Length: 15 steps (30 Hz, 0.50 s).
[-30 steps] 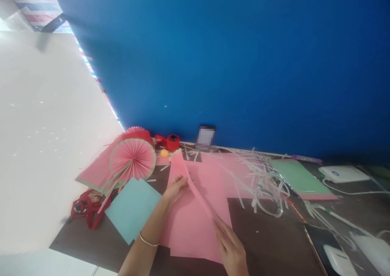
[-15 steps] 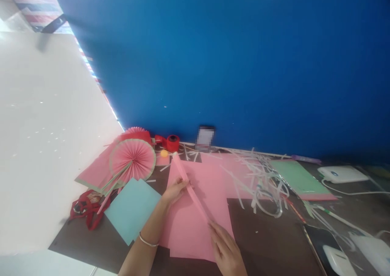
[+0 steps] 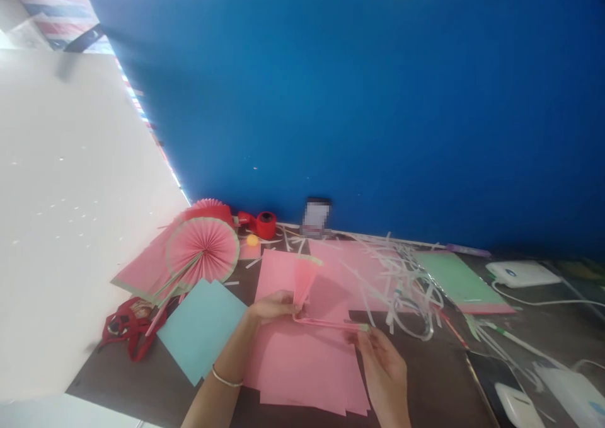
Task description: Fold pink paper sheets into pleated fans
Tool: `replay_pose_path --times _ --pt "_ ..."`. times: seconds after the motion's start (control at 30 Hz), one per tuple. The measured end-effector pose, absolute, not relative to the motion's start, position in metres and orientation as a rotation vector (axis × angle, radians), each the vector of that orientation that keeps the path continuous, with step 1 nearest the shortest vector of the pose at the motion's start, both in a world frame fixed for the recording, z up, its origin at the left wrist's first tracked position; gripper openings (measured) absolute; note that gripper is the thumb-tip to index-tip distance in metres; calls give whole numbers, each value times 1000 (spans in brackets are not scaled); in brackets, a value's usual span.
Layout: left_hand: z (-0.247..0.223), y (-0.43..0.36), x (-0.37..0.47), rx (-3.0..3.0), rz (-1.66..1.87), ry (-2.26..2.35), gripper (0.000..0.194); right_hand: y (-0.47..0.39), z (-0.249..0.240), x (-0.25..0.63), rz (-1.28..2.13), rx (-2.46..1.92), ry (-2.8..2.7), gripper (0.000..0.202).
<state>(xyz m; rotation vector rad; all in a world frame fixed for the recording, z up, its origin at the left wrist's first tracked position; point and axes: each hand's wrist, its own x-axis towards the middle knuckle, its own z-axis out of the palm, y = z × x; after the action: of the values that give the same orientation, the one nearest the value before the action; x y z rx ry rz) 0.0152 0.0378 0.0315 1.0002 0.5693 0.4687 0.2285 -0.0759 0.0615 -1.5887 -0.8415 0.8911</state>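
Observation:
A pleated pink paper strip [image 3: 326, 323] with pale green ends is bent at its middle, over a pile of pink paper sheets [image 3: 302, 365]. My left hand [image 3: 275, 306], a bangle on its wrist, pinches the strip at the bend. One half fans out upward from there, its pleats slightly spread. The other half runs level to the right, still narrow. Its green-tipped end sits between the fingers of my right hand [image 3: 380, 352]. A light blue paper [image 3: 203, 327] lies left of my left forearm.
Finished pink paper fans [image 3: 204, 251] and a red tape roll [image 3: 266, 225] stand at the back left. White paper strips [image 3: 392, 270] litter the back right, beside a green pack [image 3: 458, 277]. A phone [image 3: 491, 377] lies front right. A blue panel [image 3: 350, 100] rises behind.
The pleated strip was straight and slanted; now it is bent in the middle, its upper half fanning out. My right hand has moved right and up with its end.

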Motion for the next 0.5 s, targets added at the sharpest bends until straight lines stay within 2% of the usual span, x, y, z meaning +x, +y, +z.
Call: replay_pose_path --times 0.17,0.5 --pt "42 36 12 1100 348 445 34 -50 59 233 978 -1446 -782 31" --pt "44 33 9 1057 149 369 39 -12 55 221 1241 -1230 -779 34"
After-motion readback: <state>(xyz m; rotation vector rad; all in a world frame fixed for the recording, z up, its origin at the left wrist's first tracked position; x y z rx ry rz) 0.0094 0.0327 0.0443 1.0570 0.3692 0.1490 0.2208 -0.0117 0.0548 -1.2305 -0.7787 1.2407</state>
